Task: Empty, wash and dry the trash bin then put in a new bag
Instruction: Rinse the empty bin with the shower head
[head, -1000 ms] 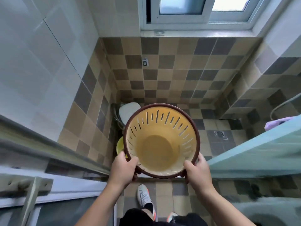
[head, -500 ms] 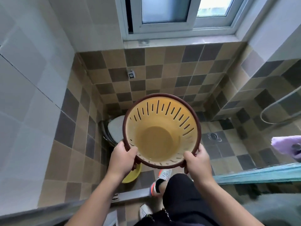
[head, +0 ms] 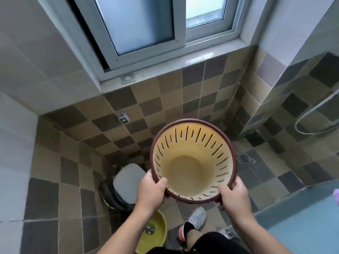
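Hands are clamped on the near rim of a round yellow slotted plastic trash bin with a dark red rim (head: 192,162): left hand (head: 150,189), right hand (head: 233,197). It is held above the checkered tiled floor (head: 271,173), its mouth turned toward the camera.

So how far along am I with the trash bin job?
Emptying looks done: the trash bin holds no rubbish or bag. In hand: your left hand and right hand grip its rim over the tiled bathroom floor. Whether it's washed is unclear. Drying and a new bag remain.
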